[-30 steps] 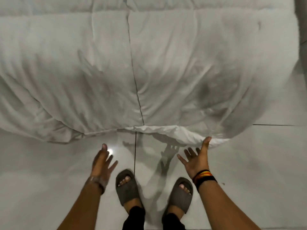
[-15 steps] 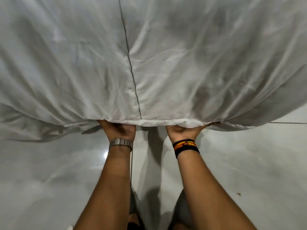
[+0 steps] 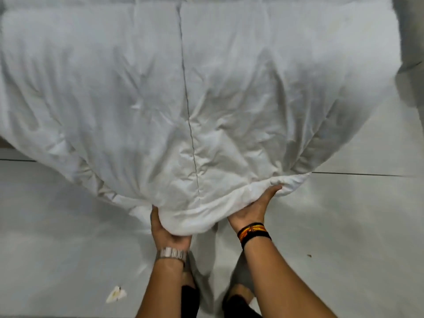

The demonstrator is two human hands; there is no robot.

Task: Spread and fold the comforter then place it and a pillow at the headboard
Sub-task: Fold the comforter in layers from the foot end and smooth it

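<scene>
A white quilted comforter (image 3: 142,92) with a grey centre seam covers the bed and hangs off its near end over the floor. My left hand (image 3: 166,232), with a metal watch, grips the comforter's near hem from below, left of the seam. My right hand (image 3: 253,208), with dark and orange wristbands, holds the same hem from underneath, right of the seam, palm up. The hem is lifted off the floor and bunches between both hands. No pillow is in view.
Pale glossy floor tiles (image 3: 355,226) surround my feet (image 3: 238,288) at the foot of the bed. A small scrap of paper (image 3: 116,294) lies on the floor at lower left. A grey edge (image 3: 410,42) shows at the far right.
A second ago both hands were open just below the hanging hem. They then took hold of it from underneath and have lifted and gathered it toward me.
</scene>
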